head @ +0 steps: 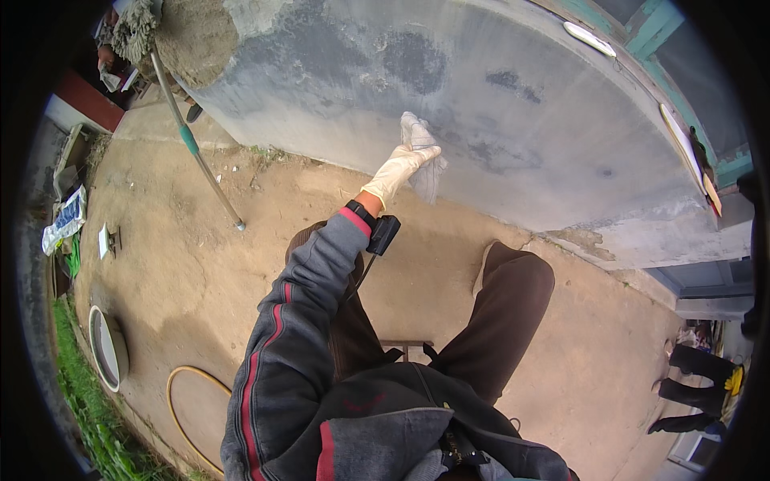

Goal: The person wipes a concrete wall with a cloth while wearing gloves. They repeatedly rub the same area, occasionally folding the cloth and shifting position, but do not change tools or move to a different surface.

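Note:
My left hand point(402, 170), in a pale thin glove, grips a crumpled whitish cloth point(428, 177) with faint dark lines. Part of the cloth sticks up beyond my fingers and part hangs below them. Behind it stands the lower part of a grey plastered wall point(373, 78) with dark stains; whether the cloth touches the wall I cannot tell. A black strap with a small black box point(384, 234) and a cable sits at my left wrist. My right hand is out of view. My knees are bent apart, with part of a low stool point(406, 344) showing between them.
A string mop point(189, 138) leans at the wall's left end. A yellow hose point(170, 394) and a round basin point(108, 349) lie left. White objects point(683, 144) rest on the window ledge. A person in dark trousers point(698, 385) is at right; another person's hand point(106, 57) shows upper left.

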Available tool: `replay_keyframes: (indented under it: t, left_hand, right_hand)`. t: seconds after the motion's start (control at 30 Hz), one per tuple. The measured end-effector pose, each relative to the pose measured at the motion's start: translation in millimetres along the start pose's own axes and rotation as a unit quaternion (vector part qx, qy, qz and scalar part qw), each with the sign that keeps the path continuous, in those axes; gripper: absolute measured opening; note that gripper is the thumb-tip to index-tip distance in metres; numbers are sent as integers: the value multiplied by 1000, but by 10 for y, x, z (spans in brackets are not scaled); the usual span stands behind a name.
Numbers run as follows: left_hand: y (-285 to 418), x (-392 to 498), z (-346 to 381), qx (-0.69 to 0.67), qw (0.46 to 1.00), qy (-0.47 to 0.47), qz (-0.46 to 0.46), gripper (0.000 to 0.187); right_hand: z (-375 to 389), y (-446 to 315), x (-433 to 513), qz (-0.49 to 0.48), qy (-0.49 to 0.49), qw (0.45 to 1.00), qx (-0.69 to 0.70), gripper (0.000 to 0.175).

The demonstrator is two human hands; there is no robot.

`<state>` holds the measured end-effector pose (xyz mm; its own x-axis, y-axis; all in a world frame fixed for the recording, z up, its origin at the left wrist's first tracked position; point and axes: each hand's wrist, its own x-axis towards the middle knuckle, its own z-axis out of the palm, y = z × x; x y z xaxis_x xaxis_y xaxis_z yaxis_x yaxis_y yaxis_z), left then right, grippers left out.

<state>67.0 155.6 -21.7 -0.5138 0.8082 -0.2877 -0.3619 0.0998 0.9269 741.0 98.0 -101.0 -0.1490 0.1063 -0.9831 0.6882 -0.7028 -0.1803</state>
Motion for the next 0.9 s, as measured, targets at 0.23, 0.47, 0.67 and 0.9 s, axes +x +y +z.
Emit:
replay_keyframes:
  t: [0.23,0.47,0.67,0.9]
  left_hand:
    - [-3,-9,-2,28,1000,-2,-1,35]
    - [-12,-17,6,6,1000,-4,-2,32]
    - [2,-23,0,14,1000,-10,1,30]
    - [-27,5,-12,18,1000,-3,15,28]
  right_hand:
    - [13,14,17,2,0,1000,4,35]
    - [15,-13,44,-1,-1,1000,3,35]
    - [2,-16,49,2,0,1000,4,35]
    - [-13,-24,61,4,-1,1000,4,35]
